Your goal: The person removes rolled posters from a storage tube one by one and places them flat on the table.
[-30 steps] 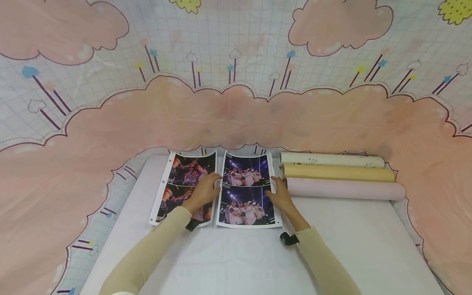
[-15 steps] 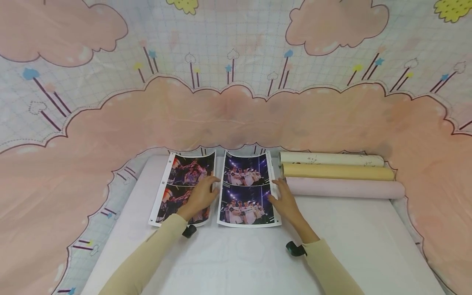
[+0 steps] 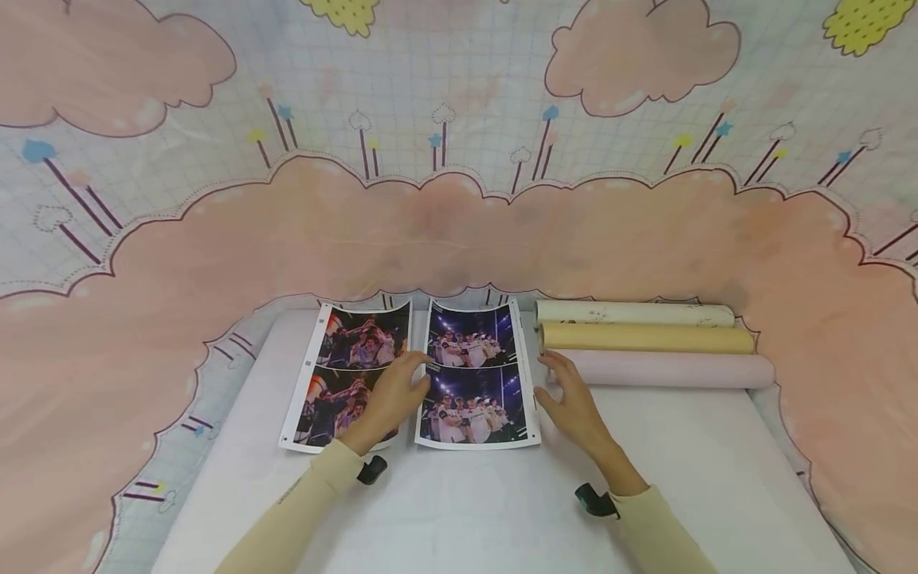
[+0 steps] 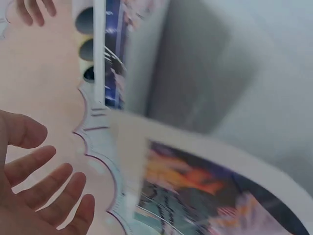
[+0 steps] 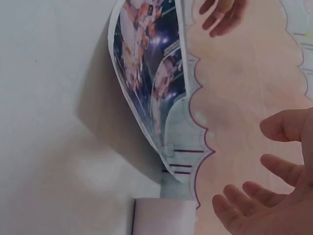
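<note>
Two curled photo prints lie side by side at the far part of the white table. The left print (image 3: 364,333) has two concert-like pictures in red and dark tones. Its neighbour, the right print (image 3: 476,402), repeats a group picture in blue and purple. My left hand (image 3: 390,395) hovers over the left print's right side, fingers relaxed toward the gap between the prints. Just off the right print's right edge is my right hand (image 3: 577,406), thumb and fingers spread. In the wrist views both the left palm (image 4: 44,191) and the right palm (image 5: 279,196) hold nothing.
Right of the prints lie three paper rolls: a cream roll (image 3: 634,313), a yellow roll (image 3: 645,337) and a pink roll (image 3: 667,369), close to my right hand. Patterned cloth (image 3: 459,231) with pink clouds hangs behind the white table (image 3: 459,510).
My right hand has drawn away from the right print's edge, toward the right and nearer to me. My left hand has shifted only slightly. The prints stay in place as the head view tilts a little.
</note>
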### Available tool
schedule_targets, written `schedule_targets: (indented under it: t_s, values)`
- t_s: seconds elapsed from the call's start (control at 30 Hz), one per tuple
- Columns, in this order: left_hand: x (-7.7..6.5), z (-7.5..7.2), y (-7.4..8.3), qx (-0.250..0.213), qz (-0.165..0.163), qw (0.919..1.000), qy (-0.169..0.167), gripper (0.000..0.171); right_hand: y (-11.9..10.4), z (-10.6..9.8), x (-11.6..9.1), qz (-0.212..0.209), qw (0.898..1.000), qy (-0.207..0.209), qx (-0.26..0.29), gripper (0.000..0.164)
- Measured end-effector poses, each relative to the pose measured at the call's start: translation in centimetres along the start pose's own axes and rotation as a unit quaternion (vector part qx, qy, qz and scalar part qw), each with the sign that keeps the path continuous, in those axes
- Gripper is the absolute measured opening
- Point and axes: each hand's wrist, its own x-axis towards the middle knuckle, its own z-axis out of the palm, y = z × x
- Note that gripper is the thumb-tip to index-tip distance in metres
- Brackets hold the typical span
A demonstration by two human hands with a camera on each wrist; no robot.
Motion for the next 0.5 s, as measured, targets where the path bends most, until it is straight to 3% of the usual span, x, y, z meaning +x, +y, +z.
schedule_targets:
  t_s: [0.23, 0.5]
  values:
    - [-0.7, 0.5, 2.4, -0.014, 0.026, 0.9995, 0.009, 0.033, 0.5, -1.2, -0.1, 0.008, 0.999, -0.002, -0.046, 0.054]
    - [-0.2, 2.0, 5.1, -0.06, 0.055, 0.9964, 0.026, 0.033, 2.2, -3.4, 0.0, -0.004, 0.997, 0.026, -0.07, 0.052]
